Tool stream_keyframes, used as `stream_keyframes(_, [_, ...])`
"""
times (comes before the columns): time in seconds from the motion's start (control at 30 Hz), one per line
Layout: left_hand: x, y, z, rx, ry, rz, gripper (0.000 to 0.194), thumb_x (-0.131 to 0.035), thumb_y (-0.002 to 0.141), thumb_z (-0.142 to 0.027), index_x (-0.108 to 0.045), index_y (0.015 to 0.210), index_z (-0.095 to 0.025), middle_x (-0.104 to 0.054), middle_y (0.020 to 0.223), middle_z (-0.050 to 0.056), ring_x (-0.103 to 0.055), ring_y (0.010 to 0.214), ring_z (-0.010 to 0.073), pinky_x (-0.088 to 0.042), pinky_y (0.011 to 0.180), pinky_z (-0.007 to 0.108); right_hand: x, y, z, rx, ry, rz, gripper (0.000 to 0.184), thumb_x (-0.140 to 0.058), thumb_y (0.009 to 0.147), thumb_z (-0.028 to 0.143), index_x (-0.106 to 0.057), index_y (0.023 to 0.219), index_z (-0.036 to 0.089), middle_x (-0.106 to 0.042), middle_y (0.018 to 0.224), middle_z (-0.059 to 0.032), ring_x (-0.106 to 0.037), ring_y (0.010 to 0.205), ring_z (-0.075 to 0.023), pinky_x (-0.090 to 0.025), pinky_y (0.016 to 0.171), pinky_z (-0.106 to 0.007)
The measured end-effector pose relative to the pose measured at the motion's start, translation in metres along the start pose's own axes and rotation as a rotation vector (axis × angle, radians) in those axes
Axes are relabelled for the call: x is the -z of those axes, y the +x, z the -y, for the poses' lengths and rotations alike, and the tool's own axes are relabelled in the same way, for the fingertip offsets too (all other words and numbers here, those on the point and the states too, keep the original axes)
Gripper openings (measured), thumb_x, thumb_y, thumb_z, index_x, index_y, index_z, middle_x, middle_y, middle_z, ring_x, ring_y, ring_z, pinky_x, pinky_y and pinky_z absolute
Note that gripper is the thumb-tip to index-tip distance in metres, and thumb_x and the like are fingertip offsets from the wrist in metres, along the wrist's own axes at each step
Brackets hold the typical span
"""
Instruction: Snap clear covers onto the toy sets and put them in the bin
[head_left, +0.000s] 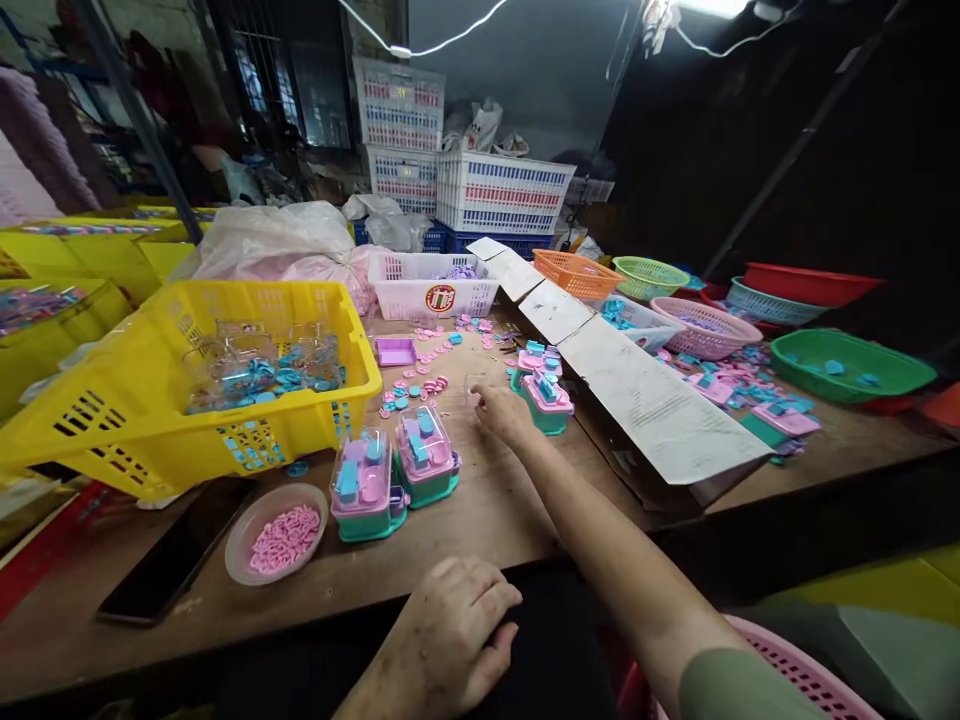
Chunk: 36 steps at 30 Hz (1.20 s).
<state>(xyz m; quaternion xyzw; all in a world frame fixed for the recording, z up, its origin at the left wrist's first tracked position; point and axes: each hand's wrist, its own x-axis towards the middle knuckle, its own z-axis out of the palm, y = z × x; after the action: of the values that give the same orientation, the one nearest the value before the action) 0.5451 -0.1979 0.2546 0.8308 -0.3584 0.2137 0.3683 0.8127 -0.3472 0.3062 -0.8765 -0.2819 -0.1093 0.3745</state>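
My right hand reaches out over the wooden table, its fingers closed on the edge of a small clear plastic cover. Just to its right stands a teal and pink toy box without a cover. Two more such boxes, each under a clear cover, stand nearer on the left. My left hand rests at the table's front edge with its fingers curled and nothing in it. Loose pink and blue pieces lie scattered beyond my right hand.
A yellow crate with clear covers and blue pieces sits at left. A pink bowl of pink pieces and a dark phone lie near the front. A cardboard divider runs diagonally at right; coloured baskets stand beyond it.
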Motion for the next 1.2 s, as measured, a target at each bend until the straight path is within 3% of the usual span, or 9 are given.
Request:
stream_keyframes(0.17, [0.008,0.004,0.008,0.167,-0.19,-0.152,0.065,-0.067,0.091,-0.008,-0.053,0.152,-0.027,-0.076,0.129,0.009,-0.078,0.111,0.0258,-0.069,0.095,0.039,0.073,-0.095,0.017,0.089,0.027,0.017,0.036,-0.064,0.113,0.056,-0.086,0.113,0.027,-0.081,0.105,-0.0089,-0.073,0.101,-0.0287,-0.057,0.098,-0.046])
stream_keyframes(0.3, [-0.002,0.034,0.004,0.229,-0.194,-0.193,0.113,-0.086,0.082,-0.017,-0.024,0.176,-0.028,-0.048,0.173,0.021,-0.053,0.159,0.0424,-0.057,0.126,0.063,0.123,-0.175,0.029,0.028,0.383,0.205,0.044,-0.069,0.11,0.062,-0.088,0.103,0.023,-0.068,0.084,-0.0051,-0.066,0.079,-0.0198,-0.055,0.072,-0.032])
stream_keyframes(0.37, [-0.007,0.053,0.002,0.198,-0.33,-0.026,0.097,-0.088,0.085,-0.019,-0.04,0.169,-0.029,-0.06,0.164,0.017,-0.061,0.153,0.0404,-0.057,0.126,0.062,0.125,-0.195,0.035,-0.085,0.464,0.222,0.044,-0.07,0.11,0.063,-0.089,0.106,0.023,-0.07,0.087,-0.0055,-0.067,0.08,-0.0195,-0.055,0.074,-0.031])
stream_keyframes(0.47, [-0.017,0.078,0.001,0.343,-0.646,0.154,0.053,-0.084,0.095,-0.026,-0.062,0.144,-0.026,-0.08,0.124,0.008,-0.081,0.113,0.0279,-0.069,0.107,0.046,0.105,-0.2,0.039,-0.272,0.491,-0.021,0.048,-0.063,0.112,0.068,-0.085,0.126,0.028,-0.077,0.113,-0.0082,-0.072,0.104,-0.0244,-0.059,0.091,-0.035])
stream_keyframes(0.57, [-0.03,0.092,0.003,0.58,-0.974,0.021,0.052,-0.084,0.1,-0.038,-0.061,0.143,-0.023,-0.079,0.129,0.01,-0.082,0.116,0.0258,-0.07,0.105,0.041,0.078,-0.195,0.037,-0.297,0.589,-0.245,0.069,-0.067,0.104,0.079,-0.067,0.156,0.034,-0.068,0.147,-0.011,-0.066,0.132,-0.0309,-0.061,0.109,-0.045])
stream_keyframes(0.67, [-0.037,0.098,0.007,0.602,-1.114,-0.064,0.062,-0.078,0.106,-0.05,-0.054,0.156,-0.023,-0.069,0.156,0.015,-0.072,0.141,0.0304,-0.064,0.118,0.047,0.061,-0.193,0.038,-0.288,0.765,-0.233,0.083,-0.082,0.1,0.067,-0.048,0.169,0.039,-0.063,0.153,-0.011,-0.066,0.138,-0.0303,-0.062,0.115,-0.05])
stream_keyframes(0.83, [-0.041,0.117,0.031,0.528,-0.597,-0.047,0.071,-0.068,0.109,-0.062,-0.049,0.17,-0.031,-0.051,0.172,0.015,-0.059,0.15,0.0343,-0.055,0.124,0.055,0.075,-0.203,0.033,-0.333,1.013,-0.319,0.085,-0.091,0.097,0.053,-0.044,0.167,0.046,-0.063,0.144,-0.0064,-0.077,0.12,-0.0248,-0.074,0.096,-0.044])
stream_keyframes(1.03, [-0.09,0.196,0.101,0.56,-0.078,-0.126,0.141,-0.107,0.063,-0.05,-0.027,0.174,-0.018,-0.035,0.178,0.027,-0.033,0.168,0.0506,-0.028,0.138,0.07,0.106,-0.226,0.026,-0.496,1.29,-0.487,0.061,-0.09,0.092,0.064,-0.067,0.141,0.039,-0.054,0.165,-0.0045,-0.079,0.096,-0.0179,-0.072,0.06,-0.027])
stream_keyframes(1.2, [-0.125,0.235,0.138,0.541,0.029,0.012,0.117,-0.1,0.07,-0.029,-0.037,0.169,-0.022,-0.048,0.169,0.021,-0.039,0.166,0.0454,-0.03,0.14,0.062,0.12,-0.242,0.031,-0.473,1.348,-0.554,0.064,-0.091,0.091,0.068,-0.065,0.142,0.041,-0.065,0.151,-0.0028,-0.065,0.066,-0.0063,-0.064,0.048,-0.021])
